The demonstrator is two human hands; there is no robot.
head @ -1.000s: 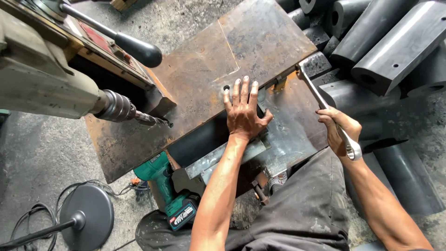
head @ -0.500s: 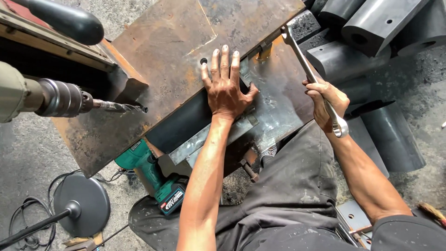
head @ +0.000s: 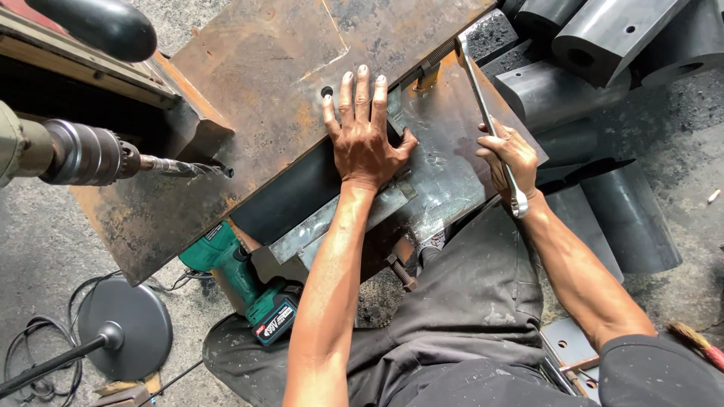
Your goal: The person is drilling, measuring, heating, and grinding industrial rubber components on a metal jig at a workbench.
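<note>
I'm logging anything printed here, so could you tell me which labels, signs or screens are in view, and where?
Battery label: on the black battery foot of the green cordless power tool lying below the rusty steel plate; small panel, red and white.
No signs, screens or packages visible.

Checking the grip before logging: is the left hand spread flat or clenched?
Spread flat: the left hand lies palm-down, fingers splayed, on the rusty steel plate.

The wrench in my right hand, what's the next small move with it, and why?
Probably swing the wrench handle a short arc toward you. Its far end sits on the threaded bolt at the plate's edge, the right hand grips the handle low, and the left hand lies flat on the rusty steel plate, bracing it.
</note>
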